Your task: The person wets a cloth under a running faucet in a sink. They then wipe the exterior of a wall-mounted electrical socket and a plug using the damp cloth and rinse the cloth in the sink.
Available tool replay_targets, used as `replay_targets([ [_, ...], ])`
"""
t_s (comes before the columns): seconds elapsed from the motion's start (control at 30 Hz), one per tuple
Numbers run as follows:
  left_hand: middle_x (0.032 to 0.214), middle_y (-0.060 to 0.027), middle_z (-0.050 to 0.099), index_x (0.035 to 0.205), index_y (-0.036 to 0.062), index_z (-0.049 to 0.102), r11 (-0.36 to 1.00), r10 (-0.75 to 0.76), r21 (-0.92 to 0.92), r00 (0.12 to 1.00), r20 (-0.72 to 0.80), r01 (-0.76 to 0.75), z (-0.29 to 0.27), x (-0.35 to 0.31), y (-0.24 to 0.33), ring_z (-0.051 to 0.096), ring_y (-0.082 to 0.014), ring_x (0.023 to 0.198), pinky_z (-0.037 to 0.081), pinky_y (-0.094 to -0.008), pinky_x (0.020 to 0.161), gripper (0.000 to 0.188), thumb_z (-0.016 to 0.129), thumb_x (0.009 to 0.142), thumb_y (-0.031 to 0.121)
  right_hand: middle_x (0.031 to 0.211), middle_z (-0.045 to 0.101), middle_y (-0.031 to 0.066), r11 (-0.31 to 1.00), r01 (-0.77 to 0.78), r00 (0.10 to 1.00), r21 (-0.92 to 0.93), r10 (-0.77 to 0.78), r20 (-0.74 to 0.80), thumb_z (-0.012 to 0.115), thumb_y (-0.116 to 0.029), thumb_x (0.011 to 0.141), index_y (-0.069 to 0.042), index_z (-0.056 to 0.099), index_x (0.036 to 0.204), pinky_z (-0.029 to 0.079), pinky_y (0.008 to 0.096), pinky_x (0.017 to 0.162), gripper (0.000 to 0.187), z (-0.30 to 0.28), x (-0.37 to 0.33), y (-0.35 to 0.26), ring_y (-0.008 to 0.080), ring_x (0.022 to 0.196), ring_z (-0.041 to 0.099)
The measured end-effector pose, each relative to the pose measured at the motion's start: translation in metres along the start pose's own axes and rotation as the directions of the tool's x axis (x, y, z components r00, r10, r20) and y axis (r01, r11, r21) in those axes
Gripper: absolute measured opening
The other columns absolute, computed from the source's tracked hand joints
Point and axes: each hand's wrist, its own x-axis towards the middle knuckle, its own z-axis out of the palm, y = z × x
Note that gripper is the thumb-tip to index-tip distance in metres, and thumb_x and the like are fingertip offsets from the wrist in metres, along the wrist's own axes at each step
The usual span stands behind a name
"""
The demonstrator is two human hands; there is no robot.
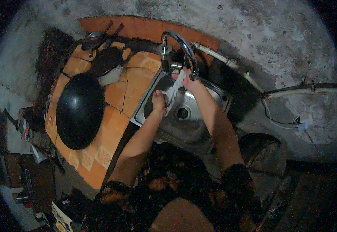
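Note:
Over a stainless steel sink (193, 127) I hold a pale, wet-looking cloth (173, 92), stretched at a slant between both hands. My left hand (159, 102) is closed round its lower end, at the left side of the basin. My right hand (188, 81) grips the upper end, close under the spout of the curved chrome faucet (182, 42). The fingers of my right hand are partly hidden by the cloth and the faucet. Below the hands, the round drain (182, 112) shows in the basin floor.
Left of the sink runs an orange tiled counter (114, 129) bearing a large black dome-shaped object (80, 110). Dark items lie at its back corner. A white pipe (218, 56) follows the rough grey wall (261, 34). A dark round container (267, 154) stands right of the sink.

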Motion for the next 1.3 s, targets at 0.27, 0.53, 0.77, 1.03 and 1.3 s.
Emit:
replay_targets([
  [0.27,0.079,-0.0058,0.055,0.09,0.0092,0.05,0.892,-0.166,-0.343,0.918,0.359,0.295,0.02,-0.019,0.062,0.054,-0.0184,0.065,0.043,-0.0305,0.051,0.013,0.04,0.09,0.017,0.118,0.051,0.018,0.975,0.02,0.999,-0.222,-0.01,0.044,0.047,-0.033,0.09,0.006,0.042,0.119,0.039,0.0409,0.093,0.049,0.004,-0.06,-0.008,0.0314,0.106,0.05],
  [0.53,0.085,-0.0032,0.062,0.092,0.0066,0.061,0.925,-0.374,0.302,0.681,0.629,0.229,0.056,-0.059,0.074,0.058,-0.0138,0.07,0.048,-0.0252,0.054,0.013,0.05,0.084,0.011,0.079,0.059,0.008,0.958,-0.196,0.98,0.21,0.197,0.018,0.052,-0.042,0.084,-0.012,0.057,0.1,0.047,0.042,0.063,0.035,-0.062,-0.091,0.062,0.0262,0.059,0.054],
  [0.77,0.078,-0.022,0.061,0.075,-0.0007,0.064,0.277,0.099,0.634,0.678,0.729,-0.722,0.048,-0.074,0.059,0.061,-0.0345,0.073,0.049,-0.0424,0.065,0.024,0.066,0.067,0.022,0.101,0.06,0.0062,0.981,-0.136,0.99,0.142,0.13,0.05,0.055,-0.034,0.083,-0.011,0.057,0.105,0.045,0.0419,0.085,0.031,-0.052,-0.13,0.073,0.0249,0.095,0.056],
  [1.03,0.088,-0.0173,0.058,0.086,0.005,0.062,0.251,0.143,0.456,0.498,0.855,-0.854,0.047,-0.121,0.073,0.056,-0.036,0.088,0.045,-0.041,0.08,0.023,0.065,0.067,0.017,0.09,0.054,-0.0007,0.993,0.078,0.995,0.084,-0.072,-0.075,0.047,-0.02,0.089,-0.011,0.056,0.096,0.04,0.0228,0.057,0.015,-0.184,-0.074,0.102,0.0107,0.077,0.049],
  [1.3,0.092,-0.0248,0.054,0.09,-0.0033,0.056,0.447,0.046,0.639,0.729,0.683,-0.626,0.022,-0.117,0.03,0.053,-0.0398,0.089,0.045,-0.0442,0.076,0.025,0.058,0.073,0.015,0.058,0.048,-0.0022,0.958,0.001,0.963,-0.287,-0.078,-0.259,0.053,-0.03,0.089,-0.012,0.052,0.074,0.033,0.0249,0.04,0.023,-0.1,-0.11,0.098,0.0087,0.045,0.043],
])
